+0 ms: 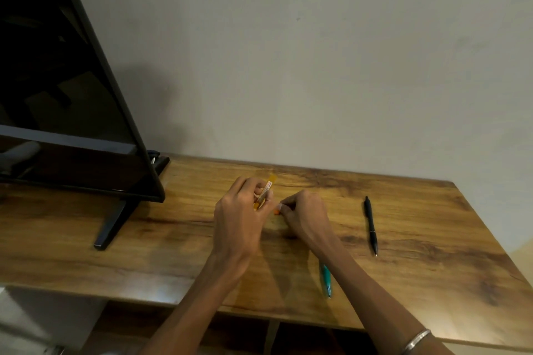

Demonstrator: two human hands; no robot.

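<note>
Both hands are over the middle of the wooden table (173, 253), a little above its surface. My left hand (239, 216) is curled round a yellow pen (265, 192), fingers and thumb wrapped about its lower half. The barrel is tilted, with its upper end pointing up and away from me, toward the wall (317, 66), and sticking out above my knuckles. A printed label shows on the barrel, too small to read. My right hand (305, 216) sits just beside the left, fingertips drawn together in a pinch on a small orange piece (276, 212). That piece is close to the pen's lower end. I cannot tell whether the two touch, nor what the piece is, cap or tip, as it's mostly hidden by my fingers. A teal pen (326, 279) lies flat on the table near the front edge, its upper part hidden under my right forearm and its tip pointing toward me. A black pen (371, 225) lies flat well to the right of my hands, roughly parallel to the teal one, tip also toward me. At the left stands a dark monitor (57, 95), screen off, with its black stand foot (111, 225) resting on the table. There is a metal bangle (416, 340) on my right wrist, low in the frame.
</note>
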